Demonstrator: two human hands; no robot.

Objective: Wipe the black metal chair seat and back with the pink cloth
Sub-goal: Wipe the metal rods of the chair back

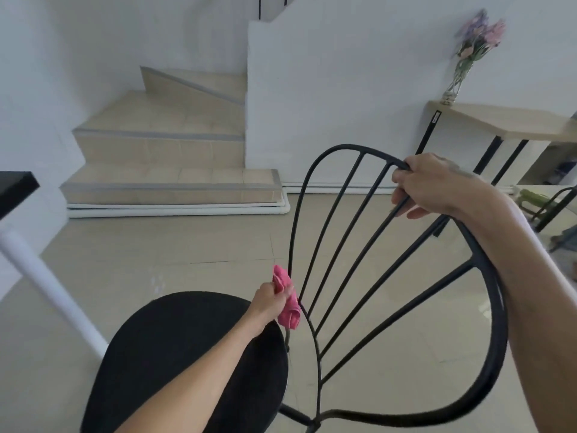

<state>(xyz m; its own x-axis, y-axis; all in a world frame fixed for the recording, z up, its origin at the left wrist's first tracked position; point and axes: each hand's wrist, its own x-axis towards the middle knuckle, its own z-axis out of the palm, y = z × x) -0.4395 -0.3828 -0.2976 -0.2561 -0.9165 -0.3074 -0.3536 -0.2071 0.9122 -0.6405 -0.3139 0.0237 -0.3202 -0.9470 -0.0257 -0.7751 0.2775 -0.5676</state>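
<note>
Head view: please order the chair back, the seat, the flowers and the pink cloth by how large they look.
1. back, the widest outline
2. seat, partly cut off by the frame edge
3. flowers, far away, so their true size is unsure
4. cloth, partly hidden in the left hand

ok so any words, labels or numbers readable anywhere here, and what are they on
No text here can be read.
White sticker on a leg of the wooden table: print too small and blurred to read.
The chair and pink cloth: no lettering visible.
</note>
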